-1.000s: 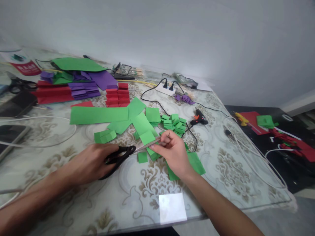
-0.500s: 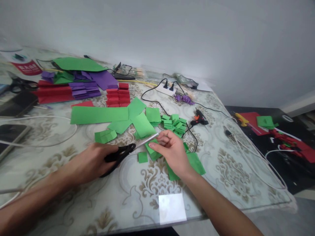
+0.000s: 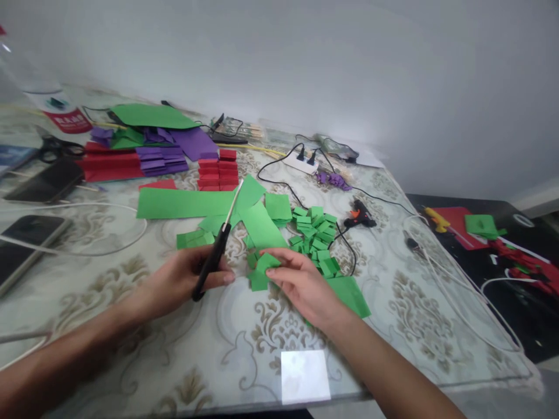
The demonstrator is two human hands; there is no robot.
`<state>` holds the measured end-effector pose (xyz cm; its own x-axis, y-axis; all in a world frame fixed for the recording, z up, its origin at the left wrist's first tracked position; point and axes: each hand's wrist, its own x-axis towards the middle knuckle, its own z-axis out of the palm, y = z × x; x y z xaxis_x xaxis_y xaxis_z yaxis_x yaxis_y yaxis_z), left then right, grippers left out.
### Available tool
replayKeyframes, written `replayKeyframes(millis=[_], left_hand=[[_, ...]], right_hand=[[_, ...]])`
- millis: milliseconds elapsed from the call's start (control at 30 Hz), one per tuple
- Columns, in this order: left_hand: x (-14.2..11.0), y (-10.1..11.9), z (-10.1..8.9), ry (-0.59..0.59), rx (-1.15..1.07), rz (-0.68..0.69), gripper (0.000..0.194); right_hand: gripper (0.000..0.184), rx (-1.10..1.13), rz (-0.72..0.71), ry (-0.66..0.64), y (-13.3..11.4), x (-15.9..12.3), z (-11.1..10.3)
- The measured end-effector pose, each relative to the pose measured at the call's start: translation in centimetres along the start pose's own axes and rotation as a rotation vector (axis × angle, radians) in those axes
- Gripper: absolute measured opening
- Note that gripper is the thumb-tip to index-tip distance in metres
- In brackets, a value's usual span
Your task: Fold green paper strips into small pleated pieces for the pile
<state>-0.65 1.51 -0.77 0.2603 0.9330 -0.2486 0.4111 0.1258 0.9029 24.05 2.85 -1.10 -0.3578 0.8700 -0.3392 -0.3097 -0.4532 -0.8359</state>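
Observation:
My left hand (image 3: 183, 279) is closed around the black handles of a pair of scissors (image 3: 213, 256), whose blades point up and away from me. Between the thumb and fingers of my right hand (image 3: 303, 282) is a small green paper piece (image 3: 267, 265). Other green scraps lie right under it. Beyond the hands are a long green paper strip (image 3: 181, 203) and a wider green piece (image 3: 262, 226). Just past my right hand is a heap of small folded green papers (image 3: 317, 230). A larger green sheet (image 3: 349, 295) is partly hidden under my right wrist.
Folded red papers (image 3: 217, 171), purple papers (image 3: 161, 160) and a bottle (image 3: 65, 110) stand at the back left. Two phones (image 3: 28, 247) lie left. A power strip (image 3: 301, 162), cables and a black glue gun (image 3: 359, 215) are at right. A white square (image 3: 304, 375) lies near the front edge.
The scissors have turned from pointing right to pointing upward, away from my right hand. My right hand has gone from beside the blades to pinching a small green piece.

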Motion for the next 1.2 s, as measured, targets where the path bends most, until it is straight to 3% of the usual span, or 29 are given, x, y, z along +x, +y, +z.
replayKeyframes(millis=[133,267,467,633,933,1067,1200], left_hand=[[0.0,0.7,1.0,-0.084,-0.165,0.006,0.03],[-0.2,1.1,1.5,-0.041,-0.198,0.047,0.029],[-0.4,1.1,1.0,0.04,-0.168,-0.004,0.029],[-0.5,1.0,1.1,0.028,-0.145,0.035,0.027],[-0.6,0.4,1.4,0.05,-0.122,0.058,0.029],[-0.4,0.4,1.5,0.085,-0.065,0.08,0.031],[-0.3,-0.1,0.5,0.155,0.133,0.086,0.037]], right_hand=[[0.046,0.227,0.072,-0.02,1.0,-0.3,0.8],[0.051,0.261,0.105,-0.026,1.9,-0.4,1.1],[0.037,0.053,-0.004,-0.13,2.2,-0.7,1.4],[0.044,-0.128,-0.034,-0.066,2.6,-0.5,1.0],[0.028,-0.112,0.033,-0.131,2.1,-0.8,1.2],[0.028,-0.093,0.057,-0.089,2.3,-0.7,1.1],[0.03,-0.037,-0.022,0.007,1.3,-0.4,0.8]])
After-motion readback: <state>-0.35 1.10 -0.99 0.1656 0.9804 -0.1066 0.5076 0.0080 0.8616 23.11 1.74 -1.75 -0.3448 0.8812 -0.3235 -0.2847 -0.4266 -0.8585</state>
